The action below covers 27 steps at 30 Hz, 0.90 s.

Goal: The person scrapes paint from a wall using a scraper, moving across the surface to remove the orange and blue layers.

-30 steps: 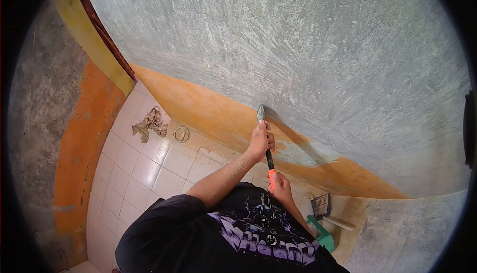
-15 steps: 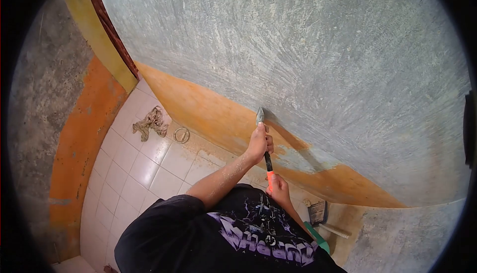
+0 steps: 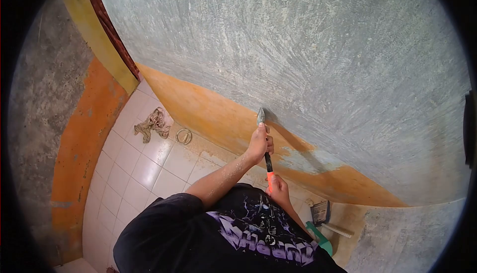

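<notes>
We've got the scraper (image 3: 269, 159) at the wall (image 3: 223, 39), left hand (image 3: 258, 145) wrapped round it just below the blade (image 3: 261, 116), right hand (image 3: 279, 189) closed on its orange end (image 3: 270, 177)!

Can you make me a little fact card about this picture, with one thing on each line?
Tool: a long tool with a grey head and orange grip
Left hand: wrapped around it, near the head
Right hand: holding the orange grip
Wall: rough grey, with an orange band along the bottom
Floor: pale tiles
On the floor: a crumpled cloth and a ring-shaped thing
Tip touching wall: can't tell
</notes>
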Tool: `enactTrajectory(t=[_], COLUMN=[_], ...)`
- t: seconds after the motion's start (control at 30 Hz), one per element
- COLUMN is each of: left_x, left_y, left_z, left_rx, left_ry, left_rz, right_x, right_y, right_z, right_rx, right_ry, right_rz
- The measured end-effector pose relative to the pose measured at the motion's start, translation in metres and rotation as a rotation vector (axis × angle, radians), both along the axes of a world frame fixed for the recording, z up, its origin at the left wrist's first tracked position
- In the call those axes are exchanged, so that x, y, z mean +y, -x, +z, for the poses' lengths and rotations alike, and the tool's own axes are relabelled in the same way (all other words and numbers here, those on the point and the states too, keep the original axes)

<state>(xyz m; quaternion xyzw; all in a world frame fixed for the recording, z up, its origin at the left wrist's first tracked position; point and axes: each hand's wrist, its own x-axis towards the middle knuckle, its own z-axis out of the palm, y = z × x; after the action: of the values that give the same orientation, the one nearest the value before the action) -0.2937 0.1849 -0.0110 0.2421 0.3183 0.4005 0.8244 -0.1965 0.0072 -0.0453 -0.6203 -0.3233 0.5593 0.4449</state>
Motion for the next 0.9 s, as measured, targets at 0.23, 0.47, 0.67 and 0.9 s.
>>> enactTrajectory(t=[0.23, 0.47, 0.67, 0.9], left_x=[0.0018, 0.0021, 0.0033, 0.0074], left_y=[0.0053, 0.0029, 0.0023, 0.0082], left_z=[-0.0018, -0.0027, -0.004, -0.0047], left_rx=[-0.007, -0.015, -0.011, 0.017], left_ry=[0.002, 0.022, 0.016, -0.013], left_rz=[-0.006, 0.006, 0.015, 0.017], right_x=[-0.0002, -0.0001, 0.0034, 0.0094], right_y=[0.0099, 0.005, 0.0025, 0.0089], right_z=[-0.0014, -0.0002, 0.0006, 0.0048], right_rx=[-0.009, -0.015, -0.007, 0.032], right_ry=[-0.01, -0.006, -0.023, -0.008], right_rz=[-0.034, -0.009, -0.011, -0.006])
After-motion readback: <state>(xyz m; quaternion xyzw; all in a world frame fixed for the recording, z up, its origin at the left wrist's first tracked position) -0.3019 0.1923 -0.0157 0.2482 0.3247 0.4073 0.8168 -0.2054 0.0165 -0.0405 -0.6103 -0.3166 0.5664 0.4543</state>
